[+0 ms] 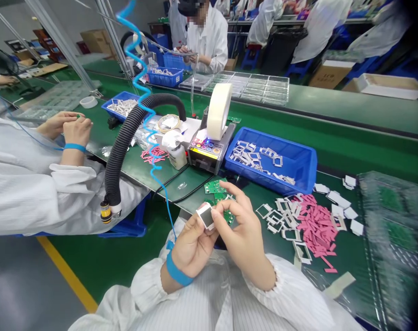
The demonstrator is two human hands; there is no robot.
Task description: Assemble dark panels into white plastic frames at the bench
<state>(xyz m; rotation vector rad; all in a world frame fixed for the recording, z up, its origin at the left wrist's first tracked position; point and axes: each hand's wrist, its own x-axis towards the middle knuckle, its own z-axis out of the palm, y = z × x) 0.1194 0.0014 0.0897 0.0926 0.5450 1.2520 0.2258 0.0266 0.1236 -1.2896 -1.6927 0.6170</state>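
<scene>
Your left hand (191, 246) pinches a white-framed part (205, 216) just above the near edge of the counter (250, 197), while your right hand (240, 230) stays half-open beside it, over a green circuit board (214, 186). A loose pinch could drop the part among the pink strips (315, 225).

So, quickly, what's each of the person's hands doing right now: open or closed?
Left hand: closed, holding a small white rectangular frame.
Right hand: fingers partly curled, touching that frame; cannot tell whether it grips.
</scene>
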